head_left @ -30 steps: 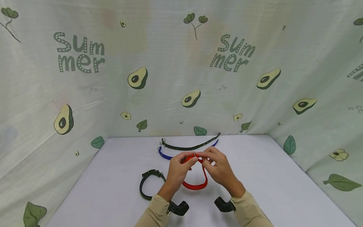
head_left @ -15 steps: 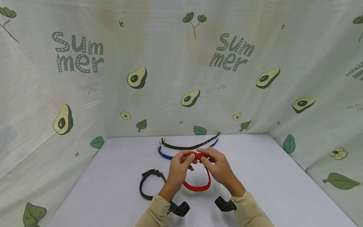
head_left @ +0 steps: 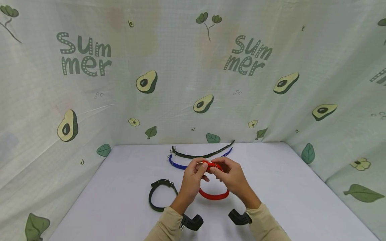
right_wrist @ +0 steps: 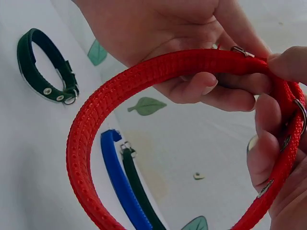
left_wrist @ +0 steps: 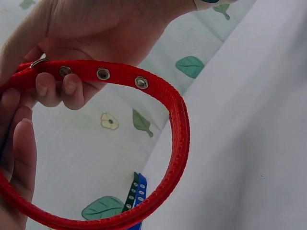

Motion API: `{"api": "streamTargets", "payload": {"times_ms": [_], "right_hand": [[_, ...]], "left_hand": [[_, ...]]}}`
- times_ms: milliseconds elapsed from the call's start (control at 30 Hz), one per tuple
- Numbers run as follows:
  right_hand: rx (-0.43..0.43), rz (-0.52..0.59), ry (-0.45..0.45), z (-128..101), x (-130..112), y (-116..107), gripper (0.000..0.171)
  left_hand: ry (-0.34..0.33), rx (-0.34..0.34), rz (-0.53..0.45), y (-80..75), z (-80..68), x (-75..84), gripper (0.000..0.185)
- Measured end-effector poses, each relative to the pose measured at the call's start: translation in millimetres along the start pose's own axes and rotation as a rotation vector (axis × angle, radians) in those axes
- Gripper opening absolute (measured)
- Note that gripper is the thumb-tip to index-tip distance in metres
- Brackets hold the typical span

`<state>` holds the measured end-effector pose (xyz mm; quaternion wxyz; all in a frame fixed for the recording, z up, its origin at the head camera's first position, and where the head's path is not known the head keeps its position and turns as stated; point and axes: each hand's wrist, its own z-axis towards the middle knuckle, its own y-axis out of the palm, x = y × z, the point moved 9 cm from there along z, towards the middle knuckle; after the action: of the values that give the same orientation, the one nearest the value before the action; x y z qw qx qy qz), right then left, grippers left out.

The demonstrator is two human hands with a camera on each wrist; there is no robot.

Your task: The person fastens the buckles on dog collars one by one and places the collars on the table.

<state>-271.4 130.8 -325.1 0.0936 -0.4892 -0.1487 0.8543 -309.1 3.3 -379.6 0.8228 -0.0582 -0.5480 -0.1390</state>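
Both hands pinch a red pet collar (head_left: 214, 196) with a stitched edge, which hangs in a closed loop above the table. My left hand (head_left: 190, 179) grips it near the metal buckle (right_wrist: 242, 51), seen in the right wrist view. The right hand (head_left: 234, 173) holds the strap's end with metal eyelets (left_wrist: 103, 74), its fingers curled round the band. A metal ring (right_wrist: 300, 115) shows between the hands. Fingers hide how the strap passes through the buckle. Left of the left hand, a dark green collar (head_left: 150, 200) lies looped on the table, apart from it.
Behind the hands, a blue collar (head_left: 178, 165) and a dark green collar (head_left: 193, 156) lie stretched out on the white table (head_left: 120, 174). A printed cloth (head_left: 172, 110) with avocados stands round the back and sides.
The red loop's lower part has swung a little to the right. Between the fingertips, the overlapped strap has been turned and straightened into a short level band. The collars on the table stay put.
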Motion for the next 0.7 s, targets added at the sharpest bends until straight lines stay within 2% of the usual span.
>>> {"api": "streamTargets", "payload": {"times_ms": [167, 433, 700], "right_hand": [[0.023, 0.001, 0.022, 1, 3, -3, 0.022], [0.040, 0.047, 0.060, 4, 39, -4, 0.021], [0.018, 0.084, 0.097, 4, 49, -5, 0.017]], "left_hand": [[0.005, -0.009, -0.016, 0.8, -0.7, 1.3, 0.033], [0.018, 0.016, -0.063, -0.9, -1.1, 2.8, 0.036], [0.011, 0.049, -0.101, -5.3, -2.1, 4.3, 0.037]]}}
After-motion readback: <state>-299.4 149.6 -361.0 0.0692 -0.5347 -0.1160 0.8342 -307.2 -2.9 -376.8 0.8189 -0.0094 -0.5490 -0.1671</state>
